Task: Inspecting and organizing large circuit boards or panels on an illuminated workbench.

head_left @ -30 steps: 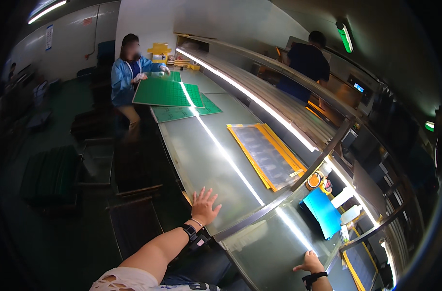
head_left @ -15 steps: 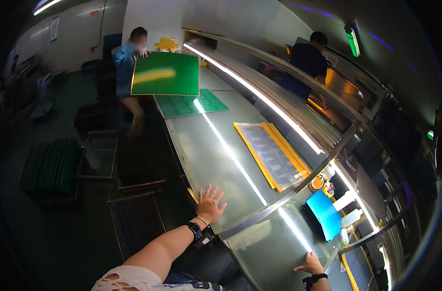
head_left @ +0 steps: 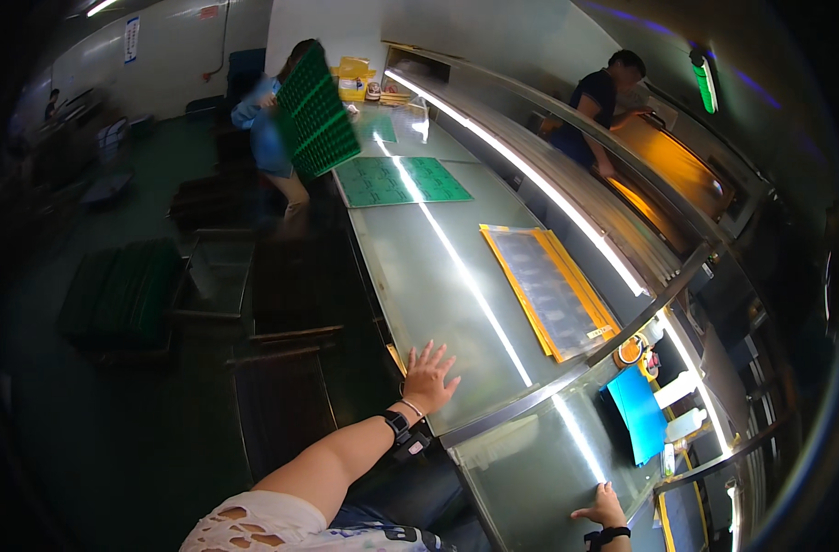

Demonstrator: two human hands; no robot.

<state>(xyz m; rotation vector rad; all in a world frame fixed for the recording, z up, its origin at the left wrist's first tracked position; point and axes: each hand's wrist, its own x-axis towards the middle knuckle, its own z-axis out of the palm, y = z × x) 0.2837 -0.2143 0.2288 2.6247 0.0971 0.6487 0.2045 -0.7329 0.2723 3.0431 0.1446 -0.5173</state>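
My left hand [head_left: 428, 377] lies with spread fingers on the left edge of the grey glass-like worktop [head_left: 447, 313]. It holds nothing. Farther right, on the near section of the worktop, rests my right hand [head_left: 603, 508], thumb held apart from the fingers and nothing in it. Between the hands a metal bar [head_left: 530, 397] crosses the table. Ahead of my left hand are dark, see-through sheets with yellow edges [head_left: 553, 290]. Blue sheets [head_left: 638, 419] lie just beyond my right hand. A flat green panel [head_left: 403, 181] is farther up the table.
At the far end a person in a blue top [head_left: 265, 124] holds up another green panel [head_left: 318, 115]. Another person [head_left: 590, 115] works beyond the lamp rail [head_left: 530, 184]. White bottles [head_left: 684, 425] stand right. A green stack [head_left: 120, 294] and dark racks [head_left: 286, 405] stand left.
The far person has turned the held green panel from facing me to a steep slant, uncovering more of the table end. The view has shifted slightly left; my hands keep their places on the worktop.
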